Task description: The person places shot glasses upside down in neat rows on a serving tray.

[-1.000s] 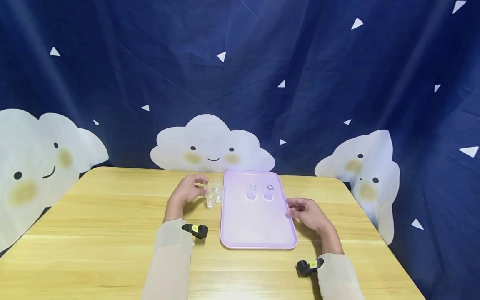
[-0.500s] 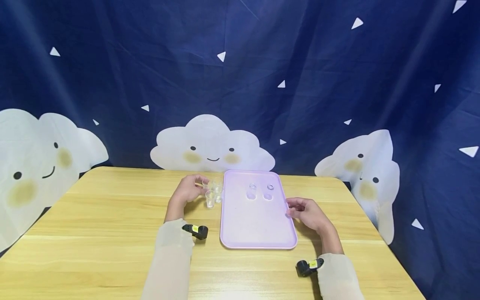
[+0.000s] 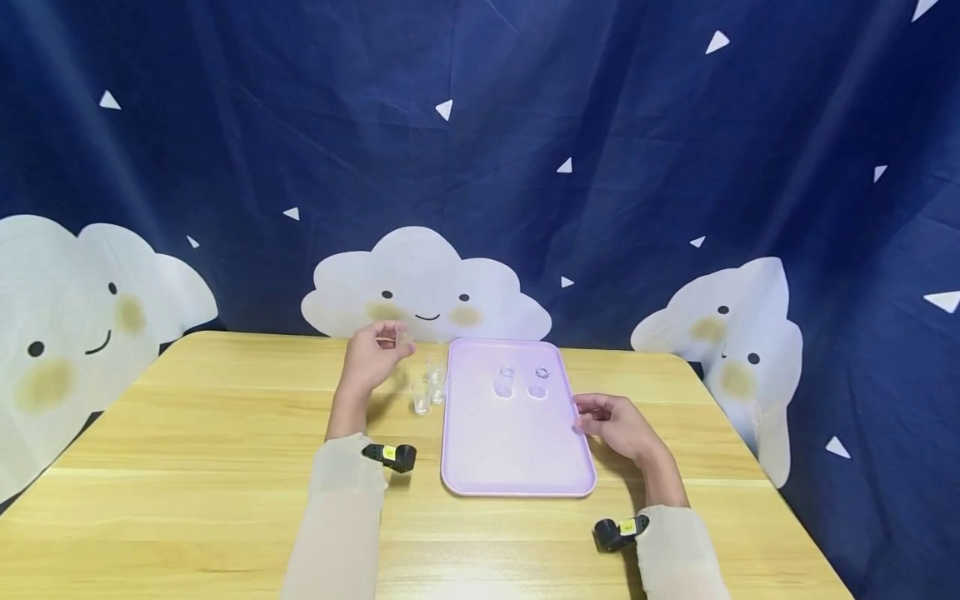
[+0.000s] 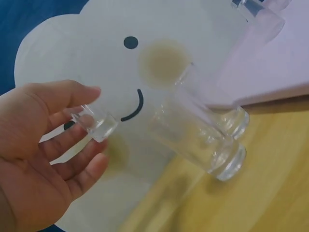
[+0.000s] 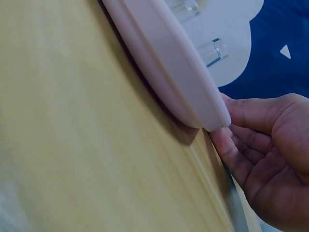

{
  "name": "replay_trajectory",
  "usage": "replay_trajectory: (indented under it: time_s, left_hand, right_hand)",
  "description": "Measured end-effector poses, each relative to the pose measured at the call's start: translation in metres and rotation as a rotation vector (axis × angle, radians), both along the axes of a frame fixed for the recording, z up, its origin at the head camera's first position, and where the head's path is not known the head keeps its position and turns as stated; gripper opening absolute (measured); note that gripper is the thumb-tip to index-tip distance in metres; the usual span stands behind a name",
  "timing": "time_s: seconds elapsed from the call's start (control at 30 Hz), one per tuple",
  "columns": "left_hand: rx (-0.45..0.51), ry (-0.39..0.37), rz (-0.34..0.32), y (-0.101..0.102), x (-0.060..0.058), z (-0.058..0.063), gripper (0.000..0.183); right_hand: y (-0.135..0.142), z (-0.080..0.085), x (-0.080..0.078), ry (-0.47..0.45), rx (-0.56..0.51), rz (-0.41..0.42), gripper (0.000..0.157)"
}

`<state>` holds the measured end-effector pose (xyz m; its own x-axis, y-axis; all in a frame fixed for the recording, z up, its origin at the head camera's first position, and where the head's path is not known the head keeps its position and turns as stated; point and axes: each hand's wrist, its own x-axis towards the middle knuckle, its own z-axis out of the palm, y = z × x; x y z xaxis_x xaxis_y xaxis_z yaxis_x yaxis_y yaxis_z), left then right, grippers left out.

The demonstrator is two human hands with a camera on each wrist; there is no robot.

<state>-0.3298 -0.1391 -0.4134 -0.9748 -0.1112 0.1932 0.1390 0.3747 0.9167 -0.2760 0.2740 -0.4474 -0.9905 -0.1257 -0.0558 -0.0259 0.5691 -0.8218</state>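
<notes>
My left hand (image 3: pixel 373 357) holds a small clear shot glass (image 4: pixel 99 126) between thumb and fingers, raised above the table's far side. Its thick base points down and away from the palm in the left wrist view. Just right of this hand, a cluster of similar shot glasses (image 3: pixel 422 398) stands upright on the table beside the tray's left edge. On the light purple tray (image 3: pixel 517 450), two more glasses (image 3: pixel 504 383) stand side by side near the far end and look upside down. My right hand (image 3: pixel 618 429) pinches the tray's right rim, thumb against the edge and fingers below.
The wooden table (image 3: pixel 225 467) carries the tray near its far edge. Behind it hangs a dark blue curtain (image 3: pixel 480 167) with white clouds and triangles. A black wrist camera (image 3: pixel 390 456) sits on each sleeve.
My left hand has lifted one shot glass out of the cluster, moving up and slightly back from the others. The right hand stays at the tray's rim, and the tray has not moved.
</notes>
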Motion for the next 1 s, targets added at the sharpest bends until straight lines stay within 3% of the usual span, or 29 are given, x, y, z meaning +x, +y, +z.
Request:
replay_trajectory:
  time_s: [0.2, 0.47, 0.77, 1.0]
  left_hand:
    - [0.030, 0.074, -0.032, 0.007, 0.002, 0.011, 0.040]
    - [-0.046, 0.159, -0.104, 0.023, 0.002, 0.021, 0.041]
    - [-0.079, 0.146, -0.150, 0.041, 0.003, 0.026, 0.043]
    - [-0.074, 0.118, -0.148, 0.049, 0.004, 0.027, 0.032]
  right_hand:
    - [0.001, -0.002, -0.001, 0.005, -0.022, 0.007, 0.039]
    - [0.001, -0.003, -0.003, -0.002, -0.018, 0.000, 0.039]
    - [0.001, -0.002, -0.002, -0.002, -0.030, 0.008, 0.040]
    - [0.000, 0.000, -0.001, -0.003, -0.033, 0.008, 0.040]
